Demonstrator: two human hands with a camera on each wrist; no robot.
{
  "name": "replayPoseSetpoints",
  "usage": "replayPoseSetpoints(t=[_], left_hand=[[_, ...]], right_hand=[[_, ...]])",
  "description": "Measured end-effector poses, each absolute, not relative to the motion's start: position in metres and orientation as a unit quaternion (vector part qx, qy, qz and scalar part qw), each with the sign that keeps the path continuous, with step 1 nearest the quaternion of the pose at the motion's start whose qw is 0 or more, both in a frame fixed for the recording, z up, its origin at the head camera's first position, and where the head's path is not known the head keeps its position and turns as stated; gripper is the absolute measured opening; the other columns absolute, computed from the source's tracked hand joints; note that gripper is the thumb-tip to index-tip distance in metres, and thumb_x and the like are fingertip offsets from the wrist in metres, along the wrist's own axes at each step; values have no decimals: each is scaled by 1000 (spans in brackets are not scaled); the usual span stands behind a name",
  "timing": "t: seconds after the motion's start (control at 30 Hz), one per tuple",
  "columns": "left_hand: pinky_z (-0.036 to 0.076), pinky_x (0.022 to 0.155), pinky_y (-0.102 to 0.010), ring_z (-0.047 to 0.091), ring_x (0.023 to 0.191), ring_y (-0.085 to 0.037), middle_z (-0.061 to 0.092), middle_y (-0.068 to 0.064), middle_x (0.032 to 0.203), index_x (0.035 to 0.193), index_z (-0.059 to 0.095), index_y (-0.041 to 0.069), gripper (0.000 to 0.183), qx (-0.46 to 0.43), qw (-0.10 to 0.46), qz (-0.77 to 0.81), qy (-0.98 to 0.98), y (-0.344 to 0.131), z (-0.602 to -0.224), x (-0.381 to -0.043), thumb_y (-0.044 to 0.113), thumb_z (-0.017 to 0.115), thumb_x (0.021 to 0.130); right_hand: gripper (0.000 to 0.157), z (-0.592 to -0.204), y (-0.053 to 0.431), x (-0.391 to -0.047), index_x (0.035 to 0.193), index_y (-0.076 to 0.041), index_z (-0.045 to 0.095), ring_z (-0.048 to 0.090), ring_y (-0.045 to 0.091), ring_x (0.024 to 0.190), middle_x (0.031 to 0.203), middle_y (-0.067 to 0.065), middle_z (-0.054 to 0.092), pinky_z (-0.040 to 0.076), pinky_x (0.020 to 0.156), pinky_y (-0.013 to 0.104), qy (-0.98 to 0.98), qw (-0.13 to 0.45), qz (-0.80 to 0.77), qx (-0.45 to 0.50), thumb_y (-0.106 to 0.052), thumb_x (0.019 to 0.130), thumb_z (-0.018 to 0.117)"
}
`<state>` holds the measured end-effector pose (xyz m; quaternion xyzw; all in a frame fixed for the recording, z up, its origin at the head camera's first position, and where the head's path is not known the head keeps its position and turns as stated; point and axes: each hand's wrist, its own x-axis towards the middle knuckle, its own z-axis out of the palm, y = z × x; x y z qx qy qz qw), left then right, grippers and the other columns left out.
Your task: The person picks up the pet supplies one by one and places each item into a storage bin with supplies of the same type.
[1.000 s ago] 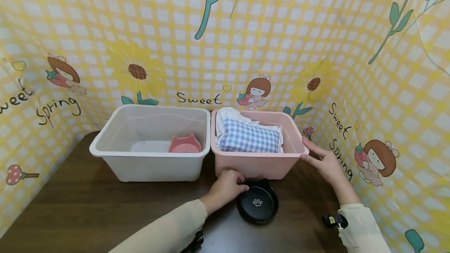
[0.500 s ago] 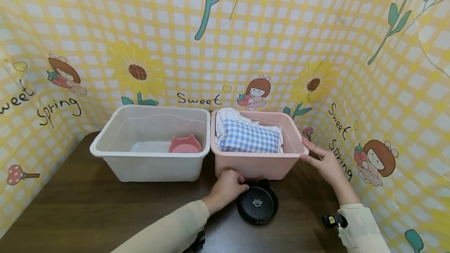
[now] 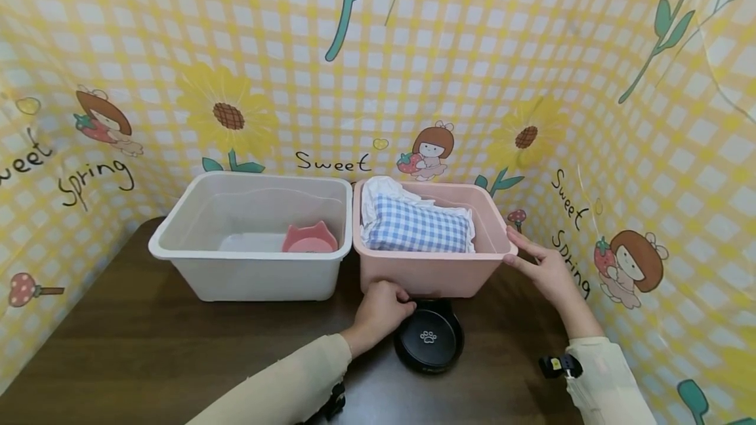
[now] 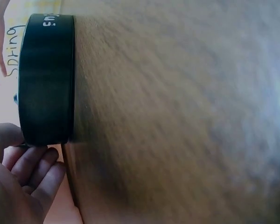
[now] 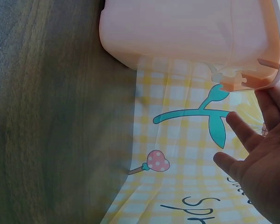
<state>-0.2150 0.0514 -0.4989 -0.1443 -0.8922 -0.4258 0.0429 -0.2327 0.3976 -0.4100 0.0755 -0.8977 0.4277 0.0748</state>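
Note:
A black pet bowl [image 3: 429,340] with a white paw print stands on the table in front of the pink bin [image 3: 413,277]. My left hand [image 3: 382,310] pinches its far left rim between thumb and fingers. In the left wrist view the bowl's dark side wall [image 4: 46,84] fills the upper left, with my left fingers [image 4: 42,172] at one end of it. My right hand [image 3: 546,274] holds the right front corner of the pink bin's rim by thumb and index finger. The other fingers [image 5: 245,130] spread apart below that rim. A blue checked pillow [image 3: 422,225] with white ruffles lies in the pink bin.
To the left, close beside the pink bin, stands a white bin [image 3: 266,281]. It holds a pink cat-eared bowl [image 3: 310,239]. Yellow checked cloth [image 3: 378,84] walls the dark wood table [image 3: 147,346] at the back and sides.
The head view has dipped slightly, so everything sits a little higher in it. Both hands keep their places on the black pet bowl and the pink bin.

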Motion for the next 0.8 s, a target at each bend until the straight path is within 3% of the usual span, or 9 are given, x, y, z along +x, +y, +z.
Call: replayPoseSetpoints(t=[0.2, 0.8], left_hand=[[53, 65, -25, 62, 73, -3, 71, 11, 75, 74, 81, 17, 11, -148, 43, -442, -884, 48, -496, -215, 23, 85, 82], [53, 65, -23, 63, 70, 1, 69, 20, 73, 75, 80, 28, 11, -185, 39, -472, -861, 38, -466, -202, 28, 85, 85]], right_hand=[[60, -410, 399, -233, 149, -27, 53, 32, 32, 151, 156, -3, 47, 25, 118, 65, -900, 78, 421, 77, -39, 94, 75], [60, -410, 398, -234, 149, -22, 53, 32, 34, 151, 156, 6, 45, 25, 118, 64, -899, 74, 425, 75, -32, 94, 76]])
